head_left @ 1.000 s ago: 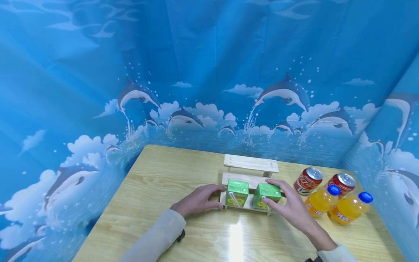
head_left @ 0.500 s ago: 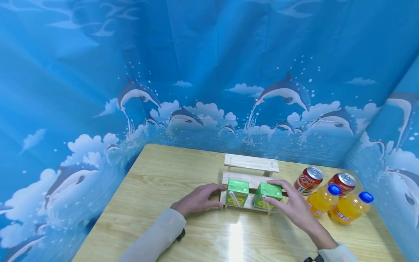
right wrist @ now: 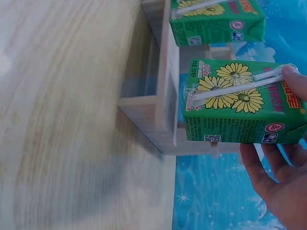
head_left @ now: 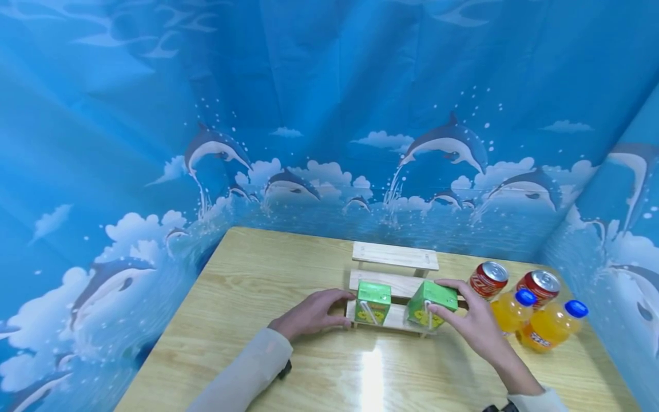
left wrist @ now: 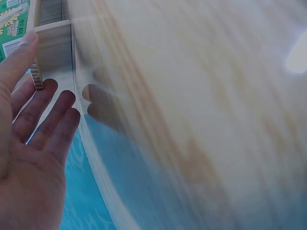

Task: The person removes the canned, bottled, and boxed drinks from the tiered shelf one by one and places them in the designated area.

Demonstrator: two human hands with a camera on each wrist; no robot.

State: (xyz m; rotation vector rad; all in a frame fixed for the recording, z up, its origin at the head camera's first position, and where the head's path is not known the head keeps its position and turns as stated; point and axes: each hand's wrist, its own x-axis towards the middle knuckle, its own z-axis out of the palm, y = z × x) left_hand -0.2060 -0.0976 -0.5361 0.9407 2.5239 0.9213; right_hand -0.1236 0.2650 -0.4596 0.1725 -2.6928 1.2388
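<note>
My right hand (head_left: 475,321) holds a green drink carton (head_left: 431,300) between thumb and fingers, over the right end of a stepped wooden stand's (head_left: 397,313) lowest shelf. In the right wrist view a narrow gap shows between this carton's (right wrist: 235,100) base and the shelf. Its front bears yellow flowers and a wrapped straw. A matching carton (head_left: 373,306) stands upright towards the left of the same shelf. My left hand (head_left: 315,313) grips the shelf's left end, thumb at the front edge and fingers at the back. In the left wrist view its outer fingers (left wrist: 60,108) extend free.
Right of the stand, two red drink cans (head_left: 489,279) stand behind two orange soda bottles (head_left: 551,326) with blue caps; my right hand is close to them. The stand's two upper steps (head_left: 395,256) rise at the back. A blue dolphin-print curtain (head_left: 319,114) borders the wooden table (head_left: 268,263).
My right hand has moved right with its carton, which now sits higher and slightly turned over the shelf's right end. The left hand and the other carton stay put.
</note>
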